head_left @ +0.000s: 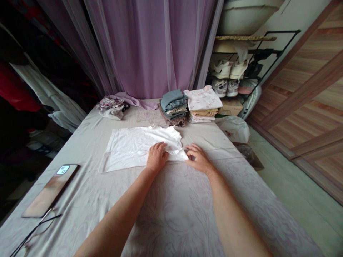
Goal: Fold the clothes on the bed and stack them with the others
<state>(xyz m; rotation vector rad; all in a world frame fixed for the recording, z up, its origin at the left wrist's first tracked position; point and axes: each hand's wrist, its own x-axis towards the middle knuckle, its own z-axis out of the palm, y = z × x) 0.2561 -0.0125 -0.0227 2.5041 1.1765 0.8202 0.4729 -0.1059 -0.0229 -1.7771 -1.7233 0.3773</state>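
Pinching white shirt (134,142), lying lengthwise toward left edge of desk (174,207), with right hand (198,159) and, nearer its middle, left hand (156,156).

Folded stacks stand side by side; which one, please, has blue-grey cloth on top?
The left stack; the right stack has pale, pink-patterned cloth on top.

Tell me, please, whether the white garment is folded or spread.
Largely spread: the white garment lies flat and wide on the patterned cloth.

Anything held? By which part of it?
White garment: right hand seems to pinch its near right corner; left hand touches it near that end, grip unclear.
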